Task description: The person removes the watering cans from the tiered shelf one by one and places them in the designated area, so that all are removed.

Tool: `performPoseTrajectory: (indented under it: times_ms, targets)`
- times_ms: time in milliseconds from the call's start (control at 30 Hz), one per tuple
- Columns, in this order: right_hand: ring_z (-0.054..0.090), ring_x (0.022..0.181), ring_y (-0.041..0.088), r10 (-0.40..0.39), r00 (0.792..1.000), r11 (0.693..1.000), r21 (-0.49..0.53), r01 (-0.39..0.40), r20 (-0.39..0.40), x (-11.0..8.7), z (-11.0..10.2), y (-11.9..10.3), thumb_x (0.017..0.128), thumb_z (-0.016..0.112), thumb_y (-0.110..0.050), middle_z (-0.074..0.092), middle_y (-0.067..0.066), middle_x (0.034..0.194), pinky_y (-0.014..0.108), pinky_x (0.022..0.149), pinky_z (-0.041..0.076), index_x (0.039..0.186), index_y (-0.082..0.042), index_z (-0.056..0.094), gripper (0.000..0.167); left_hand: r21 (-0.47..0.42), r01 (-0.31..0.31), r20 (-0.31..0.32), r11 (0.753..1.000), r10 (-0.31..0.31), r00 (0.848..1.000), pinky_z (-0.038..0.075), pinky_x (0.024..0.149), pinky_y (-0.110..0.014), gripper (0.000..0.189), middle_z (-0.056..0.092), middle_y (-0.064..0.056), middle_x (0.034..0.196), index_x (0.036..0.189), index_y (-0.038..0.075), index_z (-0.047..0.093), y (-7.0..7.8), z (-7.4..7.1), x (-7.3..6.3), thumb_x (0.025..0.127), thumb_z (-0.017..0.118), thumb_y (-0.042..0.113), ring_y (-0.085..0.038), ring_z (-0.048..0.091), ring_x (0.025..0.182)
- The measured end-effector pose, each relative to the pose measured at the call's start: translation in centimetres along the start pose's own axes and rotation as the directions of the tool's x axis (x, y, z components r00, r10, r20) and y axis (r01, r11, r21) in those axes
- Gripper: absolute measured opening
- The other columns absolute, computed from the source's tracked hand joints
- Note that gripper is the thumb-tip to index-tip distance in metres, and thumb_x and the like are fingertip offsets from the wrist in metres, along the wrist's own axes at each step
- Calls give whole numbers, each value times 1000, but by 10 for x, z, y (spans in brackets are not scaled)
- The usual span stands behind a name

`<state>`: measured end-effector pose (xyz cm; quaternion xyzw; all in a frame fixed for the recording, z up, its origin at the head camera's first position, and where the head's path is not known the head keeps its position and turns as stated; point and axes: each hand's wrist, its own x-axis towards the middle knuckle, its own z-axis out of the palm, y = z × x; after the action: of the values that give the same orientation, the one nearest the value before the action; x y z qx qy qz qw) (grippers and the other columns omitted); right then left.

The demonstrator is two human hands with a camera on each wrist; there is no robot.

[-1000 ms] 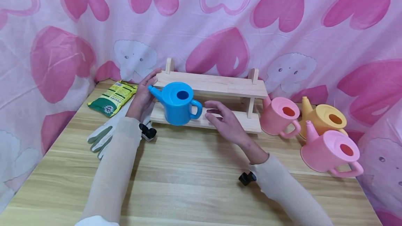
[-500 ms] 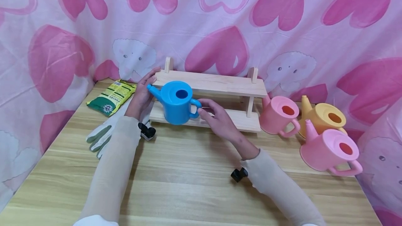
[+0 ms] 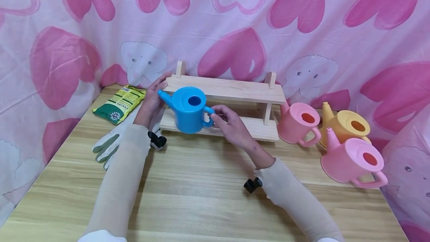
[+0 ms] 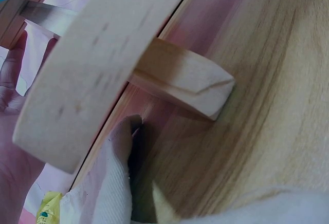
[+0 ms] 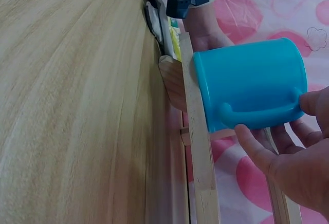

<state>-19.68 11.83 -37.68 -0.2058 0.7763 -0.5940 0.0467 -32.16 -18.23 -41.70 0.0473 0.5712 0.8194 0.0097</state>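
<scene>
A blue watering can [image 3: 190,111] stands on the lower board of a two-tier wooden shelf [image 3: 228,89], its spout to the left. My right hand [image 3: 231,126] pinches the can's handle with thumb and fingers. In the right wrist view, the thumb meets the upper end of the handle [image 5: 262,117], and other fingers lie around and below it. My left hand [image 3: 153,96] rests at the left end of the shelf, fingers extended along the upper board's edge. Behind a pale board end [image 4: 87,75] in the left wrist view, part of that hand is hidden.
Two pink watering cans [image 3: 299,122] and a yellow one [image 3: 352,126] stand right of the shelf. On the left lie a green-and-yellow packet [image 3: 119,105] and white gloves with grey-green fingers [image 3: 109,146]. A pink heart-patterned curtain [image 3: 231,18] hangs behind the wooden table [image 3: 198,193].
My right hand has moved left from beside the blue watering can and taken hold of its handle. The left hand and the can have stayed in place.
</scene>
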Motion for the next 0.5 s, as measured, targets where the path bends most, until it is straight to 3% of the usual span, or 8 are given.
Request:
performPoseTrajectory:
  times_ms: [500]
  targets:
    - [64, 108, 30, -2, 1000, 1000, -15, 2, 10, -1, -1, -2, 108, 57, -19, 60, 15, 119, 43, 91, 58, 130, -3, 59, 27, 4, 11, -4, 1000, -11, 1000, 51, 99, -27, 40, 45, 1, 158, 146, 27, 61, 3, 2, -2, 106, 61, 30, -25, 42, 144]
